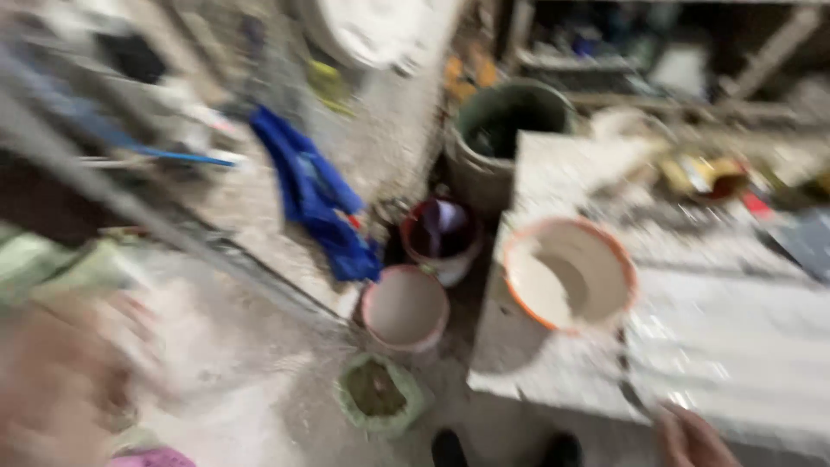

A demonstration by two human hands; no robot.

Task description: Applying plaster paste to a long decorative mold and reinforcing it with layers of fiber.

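Bucket (568,273) on table (743,346) (left end)

An orange-rimmed bowl (568,272) of whitish mix sits on the pale grey surface (735,337), beside a pink bucket (405,308), a red-rimmed bucket (439,238), a dark green barrel (506,130) and blue cloth (316,195)

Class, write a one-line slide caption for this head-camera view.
Blurred workshop: right hand at a dusty white bench near an orange-rimmed round bowl; left hand blurred; blue cloth behind.
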